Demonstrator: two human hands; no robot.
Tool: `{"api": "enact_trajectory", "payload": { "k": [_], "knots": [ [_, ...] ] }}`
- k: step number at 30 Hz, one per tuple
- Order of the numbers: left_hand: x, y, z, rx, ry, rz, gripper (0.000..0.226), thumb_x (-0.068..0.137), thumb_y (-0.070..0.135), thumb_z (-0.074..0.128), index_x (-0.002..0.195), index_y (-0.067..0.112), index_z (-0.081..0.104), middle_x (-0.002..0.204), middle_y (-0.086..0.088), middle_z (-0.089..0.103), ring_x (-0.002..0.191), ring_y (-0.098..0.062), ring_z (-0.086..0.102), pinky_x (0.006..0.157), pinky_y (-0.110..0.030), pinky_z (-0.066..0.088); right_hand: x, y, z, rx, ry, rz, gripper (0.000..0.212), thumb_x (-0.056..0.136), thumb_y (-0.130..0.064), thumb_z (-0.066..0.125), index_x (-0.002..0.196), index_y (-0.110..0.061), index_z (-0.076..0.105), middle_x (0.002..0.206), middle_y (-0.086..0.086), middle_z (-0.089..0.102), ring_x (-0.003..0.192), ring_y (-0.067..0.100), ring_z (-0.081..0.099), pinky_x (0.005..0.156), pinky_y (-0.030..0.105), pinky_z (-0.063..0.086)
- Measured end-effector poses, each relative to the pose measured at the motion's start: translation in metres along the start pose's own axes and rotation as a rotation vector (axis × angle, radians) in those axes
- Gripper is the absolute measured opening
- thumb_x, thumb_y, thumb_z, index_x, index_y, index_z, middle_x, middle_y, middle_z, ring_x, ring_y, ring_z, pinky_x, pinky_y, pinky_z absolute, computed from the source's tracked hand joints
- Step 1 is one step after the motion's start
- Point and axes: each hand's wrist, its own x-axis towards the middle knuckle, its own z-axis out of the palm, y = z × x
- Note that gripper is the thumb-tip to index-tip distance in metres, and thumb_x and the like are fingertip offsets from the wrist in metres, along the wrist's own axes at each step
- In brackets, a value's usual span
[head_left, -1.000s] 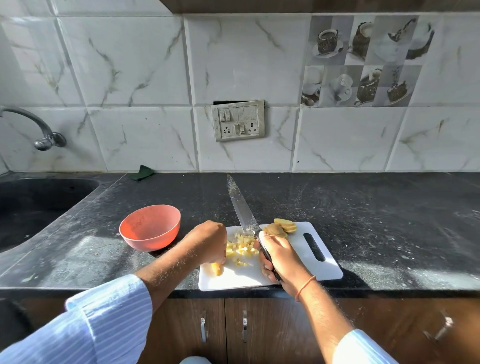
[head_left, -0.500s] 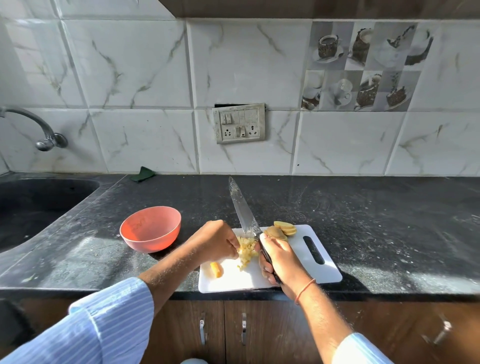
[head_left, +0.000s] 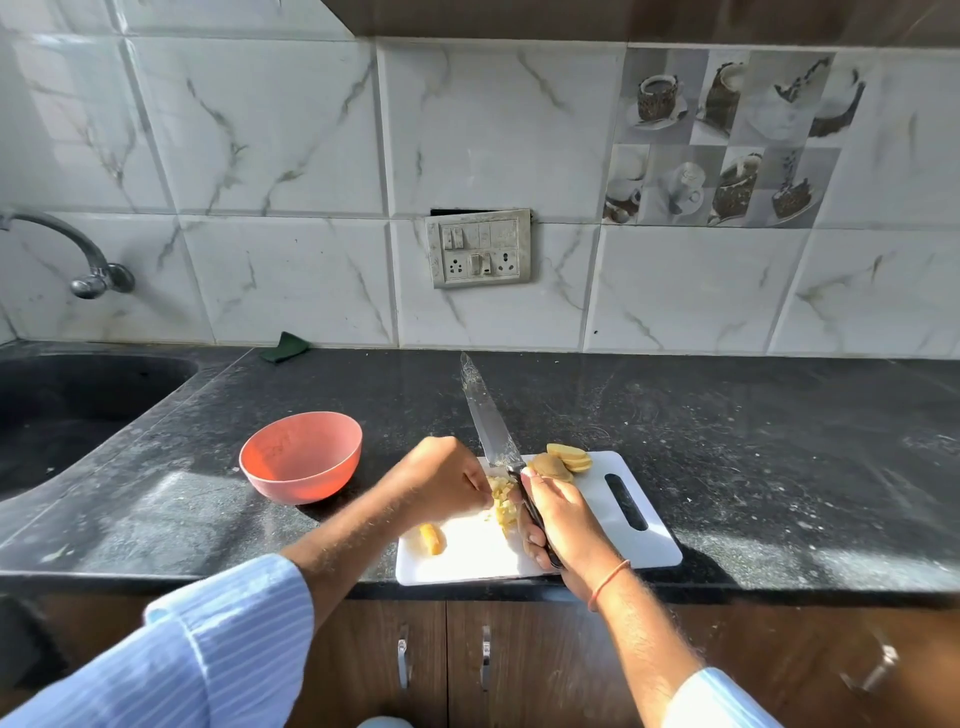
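Note:
A white cutting board (head_left: 618, 545) lies at the counter's front edge. My right hand (head_left: 563, 514) grips the black handle of a large knife (head_left: 488, 415), whose blade points away toward the wall. A small heap of chopped yellow pieces (head_left: 503, 506) sits against the blade. My left hand (head_left: 441, 480) has its fingers curled onto that heap from the left. One yellow chunk (head_left: 431, 538) lies alone near the board's front left. Several yellow and brown slices (head_left: 569, 458) rest at the board's far edge.
An orange bowl (head_left: 301, 457) stands on the black counter (head_left: 753, 467) left of the board. A dark sink (head_left: 78, 410) with a tap (head_left: 88, 270) is at far left. A green scrub pad (head_left: 284, 347) lies by the tiled wall, under a socket plate (head_left: 478, 248).
The scattered chopped pieces have been gathered into a tight heap between my left hand and the knife. Both hands have stayed over the board.

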Motion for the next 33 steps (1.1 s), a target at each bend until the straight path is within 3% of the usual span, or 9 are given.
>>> {"api": "enact_trajectory", "payload": {
  "k": [3,6,8,13,19,24,26,29,33],
  "knots": [
    [-0.011,-0.020,-0.032,0.206,-0.198,0.155,0.029,0.085,0.037,0.086,0.114,0.038,0.079,0.106,0.021,0.074,0.089,0.004,0.066,0.072,-0.014,0.051,0.001,0.001,0.000,-0.003,-0.002,-0.001,0.043,0.111,-0.045,0.044,0.094,-0.010,0.061,0.056,0.006,0.041,0.043,0.017,0.035,0.039,0.024,0.027],
    [-0.021,-0.039,-0.042,0.281,-0.326,0.166,0.037,0.084,0.039,0.087,0.119,0.045,0.076,0.112,0.022,0.071,0.094,0.005,0.064,0.075,-0.017,0.048,0.001,0.000,0.000,-0.008,0.005,0.012,0.042,0.110,-0.047,0.044,0.095,-0.011,0.060,0.055,0.004,0.039,0.042,0.016,0.033,0.040,0.022,0.025],
    [-0.025,-0.047,-0.037,0.261,-0.347,0.175,0.037,0.085,0.037,0.087,0.120,0.045,0.077,0.112,0.021,0.071,0.089,0.011,0.063,0.070,-0.005,0.043,0.000,-0.002,0.001,-0.003,-0.001,-0.004,0.042,0.111,-0.045,0.043,0.096,-0.009,0.058,0.054,0.003,0.038,0.040,0.016,0.031,0.038,0.021,0.025],
    [-0.024,-0.055,-0.031,0.234,-0.278,0.195,0.030,0.084,0.041,0.088,0.112,0.047,0.079,0.099,0.026,0.067,0.083,0.012,0.062,0.063,-0.001,0.039,-0.002,-0.002,0.002,-0.005,-0.003,-0.023,0.042,0.112,-0.043,0.042,0.097,-0.007,0.057,0.053,0.004,0.038,0.038,0.016,0.031,0.037,0.022,0.026],
    [-0.015,-0.067,-0.008,0.104,-0.001,0.184,0.019,0.081,0.045,0.087,0.098,0.048,0.078,0.104,0.021,0.061,0.092,0.002,0.059,0.076,-0.024,0.051,-0.001,-0.001,0.002,0.010,-0.009,-0.005,0.042,0.112,-0.044,0.042,0.098,-0.007,0.056,0.055,0.005,0.038,0.040,0.017,0.030,0.040,0.024,0.025],
    [-0.007,-0.078,0.010,0.073,0.099,0.149,0.080,0.077,0.056,0.086,0.149,0.040,0.054,0.145,0.016,0.048,0.130,-0.009,0.048,0.108,-0.033,0.047,-0.001,-0.001,0.002,0.009,-0.014,-0.007,0.042,0.112,-0.044,0.042,0.098,-0.007,0.056,0.055,0.005,0.038,0.041,0.018,0.031,0.041,0.025,0.025],
    [-0.004,-0.080,0.014,0.119,0.048,0.124,0.086,0.082,0.065,0.077,0.157,0.038,0.045,0.155,0.013,0.044,0.140,-0.013,0.042,0.116,-0.037,0.042,-0.001,-0.001,0.002,0.015,-0.014,-0.006,0.041,0.112,-0.043,0.043,0.098,-0.007,0.056,0.055,0.006,0.038,0.041,0.018,0.030,0.042,0.026,0.023],
    [-0.003,-0.086,0.019,0.175,-0.024,0.129,0.073,0.088,0.076,0.063,0.151,0.041,0.052,0.145,0.016,0.048,0.134,-0.013,0.039,0.114,-0.036,0.041,-0.003,-0.003,0.003,0.012,-0.012,-0.001,0.040,0.112,-0.043,0.043,0.098,-0.007,0.055,0.055,0.005,0.037,0.041,0.017,0.029,0.041,0.025,0.023],
    [-0.008,-0.090,0.024,0.146,0.082,0.092,0.069,0.079,0.084,0.064,0.133,0.040,0.063,0.123,0.021,0.052,0.119,-0.007,0.045,0.100,-0.028,0.046,-0.003,-0.004,0.006,-0.022,0.002,0.001,0.039,0.112,-0.042,0.043,0.097,-0.008,0.055,0.055,0.005,0.038,0.041,0.017,0.031,0.041,0.025,0.025]
  ]
}}
